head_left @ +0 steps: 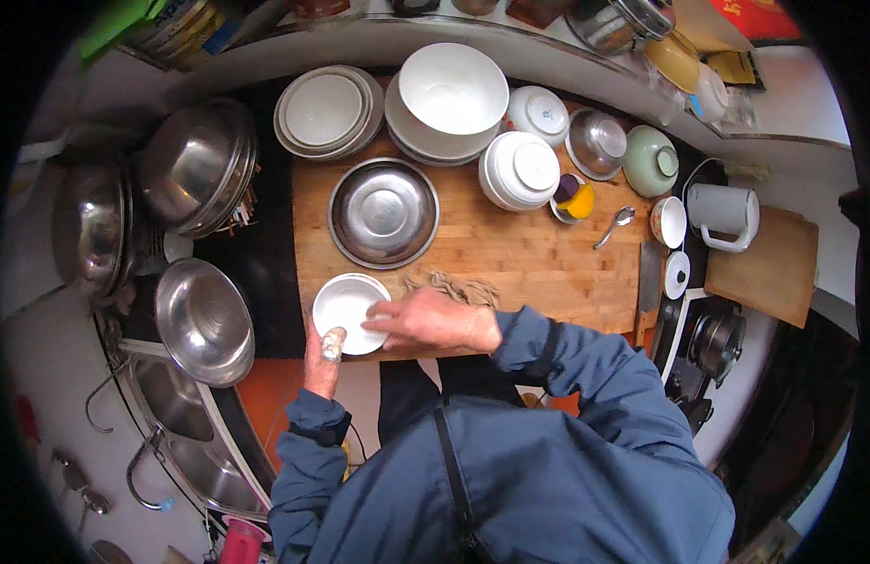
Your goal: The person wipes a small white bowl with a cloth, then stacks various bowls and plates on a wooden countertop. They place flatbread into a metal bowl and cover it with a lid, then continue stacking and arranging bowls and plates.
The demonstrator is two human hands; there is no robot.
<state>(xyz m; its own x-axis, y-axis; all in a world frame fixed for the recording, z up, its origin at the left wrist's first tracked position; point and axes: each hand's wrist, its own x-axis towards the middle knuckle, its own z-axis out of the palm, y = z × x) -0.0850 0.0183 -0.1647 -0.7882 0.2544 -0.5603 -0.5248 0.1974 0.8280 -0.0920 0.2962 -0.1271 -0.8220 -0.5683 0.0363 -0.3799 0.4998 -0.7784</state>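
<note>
A white bowl point(348, 305) sits near the front left edge of the wooden board, and a second rim shows behind it, perhaps of another bowl under it. My left hand point(322, 359) grips its near left side, the thumb laid over the rim with a pale wrapping round it. From the right, my right hand point(435, 320) has its fingers bent at the bowl's right rim; their tips reach just inside. Behind that hand lies a crumpled brown cloth point(461, 287). A steel basin point(382, 211) rests just beyond the bowl.
Stacked white plates point(324, 111), a large white bowl point(454, 87) and upturned bowls point(521, 171) line the back. A spoon point(614, 227), a cleaver point(649, 277) and a white kettle point(723, 216) are at right. Left are steel basins point(204, 321) and a sink point(176, 399).
</note>
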